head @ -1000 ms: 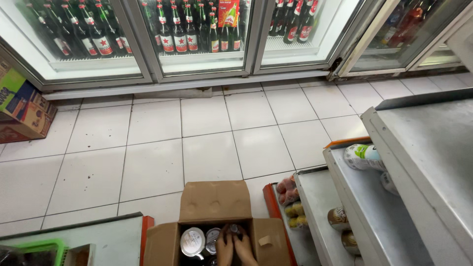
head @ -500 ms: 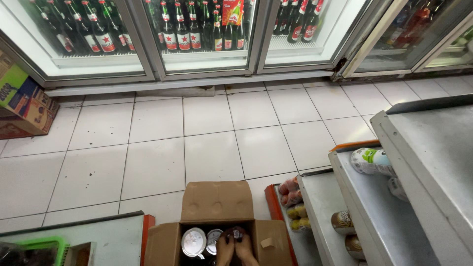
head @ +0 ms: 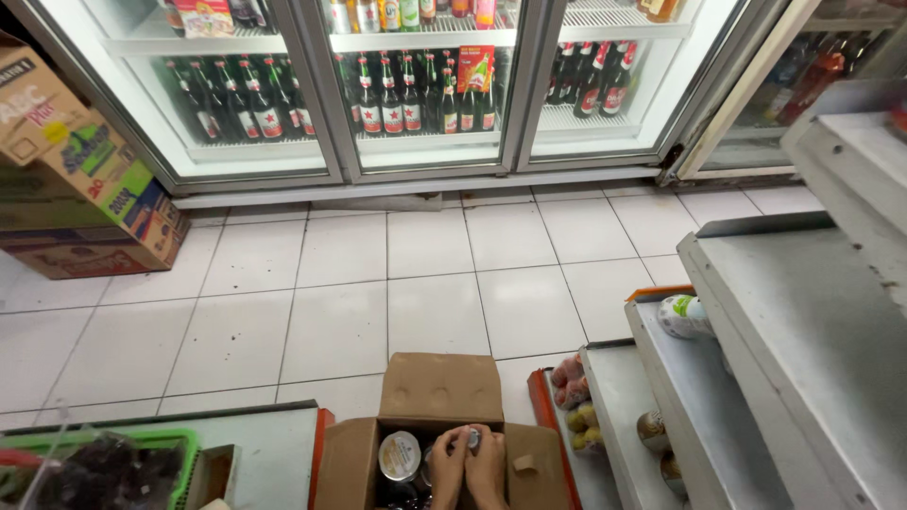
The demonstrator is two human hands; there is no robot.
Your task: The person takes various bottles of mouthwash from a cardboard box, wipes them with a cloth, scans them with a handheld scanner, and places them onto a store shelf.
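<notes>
An open brown cardboard box (head: 440, 389) stands on the white tile floor at the bottom centre, flaps spread. Inside it are several round-lidded jars; one pale lid (head: 400, 455) shows at the left. My left hand (head: 447, 467) and my right hand (head: 487, 467) are both down in the box, side by side, closed together around a small jar (head: 471, 438) with a silvery top. Only its top shows between my fingers.
Glass-door coolers (head: 416, 85) full of bottles line the far wall. Stacked cardboard cartons (head: 85, 189) sit at the left. Grey shelves (head: 803, 349) with a white bottle (head: 685, 316) and snack packs (head: 576, 401) stand at the right. A green basket (head: 104, 467) is at lower left.
The view has tilted up a little and shows more of the coolers. Both hands stay in the box and have closed round the small jar.
</notes>
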